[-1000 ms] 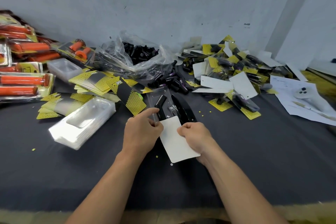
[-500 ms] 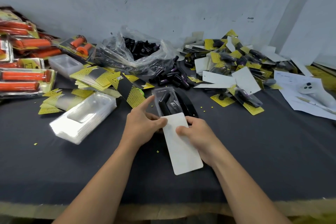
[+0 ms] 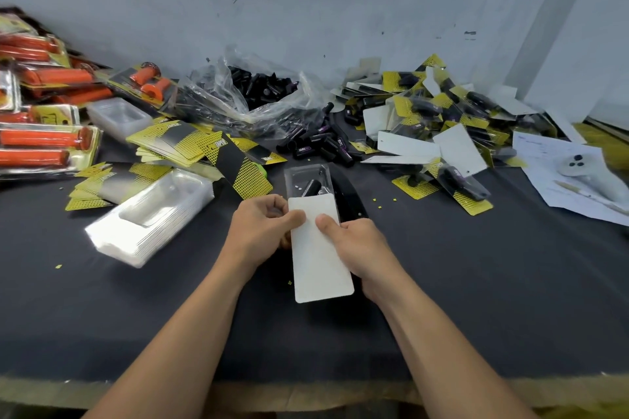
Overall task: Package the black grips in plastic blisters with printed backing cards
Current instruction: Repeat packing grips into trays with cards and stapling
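Sliding the card home: straighter and deeper than a second ago, not yet seated

Your left hand (image 3: pixel 262 231) pinches the left edge of the white-faced rectangular backing card (image 3: pixel 320 258) between thumb and curled fingers. Your right hand (image 3: pixel 359 245) pinches the right edge, thumb flat on the blank face and fingers curled beneath.

Change noted: a second ago the card lay skewed. It now runs in line with the clear moulded plastic blister (image 3: pixel 306 177), and its leading edge has moved further along, so less of the blister shows beyond it.

A short black cylindrical grip (image 3: pixel 312 186) sits inside the blister, partly under the card's edge. Whether the pack rests on the dark cloth-covered table (image 3: pixel 476 299) or is held just above it cannot be told.

Assessment: alignment is corrected and insertion is under way, with most of the card outside. The next push should run straight along the blister, since a skewed card would likely jam.

Supplies: a stack of empty clear blisters (image 3: pixel 146 218) lies to your left, with yellow-and-black printed cards (image 3: pixel 183 143) behind it. Loose black grips (image 3: pixel 316 143) lie ahead and a heap of finished packs (image 3: pixel 442 112) to your right
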`<state>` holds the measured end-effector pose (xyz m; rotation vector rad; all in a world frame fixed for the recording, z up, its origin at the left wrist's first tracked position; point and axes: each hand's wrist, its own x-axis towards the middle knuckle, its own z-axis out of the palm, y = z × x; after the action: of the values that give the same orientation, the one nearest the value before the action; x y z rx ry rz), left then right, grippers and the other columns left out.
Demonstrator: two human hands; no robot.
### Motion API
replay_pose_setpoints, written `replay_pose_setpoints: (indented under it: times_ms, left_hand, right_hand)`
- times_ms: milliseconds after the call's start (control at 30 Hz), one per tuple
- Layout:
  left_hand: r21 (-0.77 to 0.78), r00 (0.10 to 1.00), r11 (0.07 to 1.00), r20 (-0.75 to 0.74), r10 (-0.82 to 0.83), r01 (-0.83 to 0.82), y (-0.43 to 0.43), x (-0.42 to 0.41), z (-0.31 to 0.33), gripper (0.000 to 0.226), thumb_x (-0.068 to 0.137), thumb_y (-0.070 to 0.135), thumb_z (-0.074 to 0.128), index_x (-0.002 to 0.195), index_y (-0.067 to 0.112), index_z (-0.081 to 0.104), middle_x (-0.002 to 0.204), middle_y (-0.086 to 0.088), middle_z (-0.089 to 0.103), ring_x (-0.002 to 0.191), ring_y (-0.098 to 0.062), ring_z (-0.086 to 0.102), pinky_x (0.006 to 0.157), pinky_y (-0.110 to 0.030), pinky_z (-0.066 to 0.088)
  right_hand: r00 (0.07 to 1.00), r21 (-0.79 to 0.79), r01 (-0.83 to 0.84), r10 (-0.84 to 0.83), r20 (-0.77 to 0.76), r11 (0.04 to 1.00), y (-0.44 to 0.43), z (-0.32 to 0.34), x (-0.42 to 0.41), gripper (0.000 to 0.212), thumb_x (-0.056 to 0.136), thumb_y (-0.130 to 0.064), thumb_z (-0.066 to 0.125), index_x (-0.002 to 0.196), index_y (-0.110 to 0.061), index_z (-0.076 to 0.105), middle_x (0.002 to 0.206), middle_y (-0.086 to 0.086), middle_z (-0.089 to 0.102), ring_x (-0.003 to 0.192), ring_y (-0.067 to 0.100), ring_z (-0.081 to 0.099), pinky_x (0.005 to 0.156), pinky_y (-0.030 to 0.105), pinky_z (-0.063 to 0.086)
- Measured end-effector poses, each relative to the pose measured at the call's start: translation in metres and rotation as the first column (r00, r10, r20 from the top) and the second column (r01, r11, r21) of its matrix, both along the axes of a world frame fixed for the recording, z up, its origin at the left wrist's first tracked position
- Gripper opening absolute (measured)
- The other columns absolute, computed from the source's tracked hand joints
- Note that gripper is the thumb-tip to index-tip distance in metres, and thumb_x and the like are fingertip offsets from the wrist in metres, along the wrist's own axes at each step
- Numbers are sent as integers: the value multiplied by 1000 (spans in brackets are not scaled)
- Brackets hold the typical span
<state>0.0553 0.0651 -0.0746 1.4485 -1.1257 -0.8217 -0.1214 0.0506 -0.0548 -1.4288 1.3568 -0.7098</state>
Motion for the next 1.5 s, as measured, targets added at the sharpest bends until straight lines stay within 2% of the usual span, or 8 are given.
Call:
replay_pose_setpoints:
  times_ms: [233, 433, 600, 800, 1167, 1300, 1433, 1500]
  left_hand:
    - [-31, 1000, 999, 3, 28, -28, -5, 1, -3, 30, 90, 25, 74, 65, 12, 65, 59, -5, 65, 46, -18, 56, 46, -26, 43]
    - [-58, 995, 996, -75, 63, -67, -1, 0, 0, 22, 75, 40, 76, 67, 21, 68, 70, -1, 70, 59, -14, 61, 53, -26, 47]
    - [-45, 996, 998, -85, 32, -36, -1, 2, -1, 30, 69, 31, 79, 98, 29, 68, 71, -2, 73, 68, -18, 72, 60, -31, 54]
    - [-37, 996, 996, 12, 83, -83, -5, 1, -7, 9, 86, 23, 77, 85, 19, 69, 73, 2, 74, 55, -11, 65, 50, -27, 47]
    - [-64, 998, 998, 60, 29, -25, 0, -1, -5, 29, 92, 41, 70, 75, 17, 71, 71, -5, 74, 59, -21, 70, 49, -21, 49]
    - [-65, 998, 997, 41, 53, -50, -1, 0, -7, 28, 95, 33, 72, 73, 16, 69, 64, -7, 71, 49, -18, 63, 46, -21, 45]
    - [-81, 992, 990, 44, 116, -113, -3, -2, -7, 4, 90, 35, 77, 89, 34, 73, 68, 1, 74, 51, -13, 67, 52, -23, 53]
    - [-82, 986, 984, 47, 162, -158, -2, -3, -5, 29, 89, 42, 76, 116, 40, 67, 76, 7, 77, 62, -12, 73, 61, -28, 59]
  right_hand:
    - [975, -30, -165, 168, 146, 986, 3, -17, -17, 25, 91, 5, 60, 100, -10, 77, 95, 8, 81, 96, 26, 77, 96, 53, 58]
    - [987, -59, -122, 128, 101, 991, 3, -17, -9, 19, 99, -13, 64, 89, -3, 76, 88, 10, 80, 87, 27, 77, 86, 47, 62]
    - [1000, -147, 1, 1, 17, 989, 10, -15, -3, 46, 99, -39, 62, 74, 0, 68, 63, 4, 72, 50, 14, 65, 48, 27, 47]
    - [988, -140, -147, 152, 30, 979, 15, -18, -8, 16, 88, -17, 67, 102, -22, 72, 90, -11, 80, 84, 8, 76, 78, 34, 62]
    - [984, -282, 142, -167, -66, 949, 22, -22, 8, 54, 98, -56, 54, 66, -14, 64, 54, -1, 68, 44, 9, 61, 51, 25, 46]
    - [988, -228, 21, 15, 152, 974, 23, -21, 1, 4, 88, -22, 66, 90, -21, 69, 69, 1, 75, 54, 15, 70, 51, 23, 50]
    - [979, -268, 125, -75, 190, 955, 24, -24, -2, 14, 88, -9, 62, 83, -19, 69, 64, 5, 73, 51, 17, 67, 49, 25, 47]
    - [978, -418, 208, -177, 112, 885, 27, -26, 2, 16, 90, -13, 61, 76, -19, 65, 59, -3, 69, 48, 13, 64, 46, 23, 45]
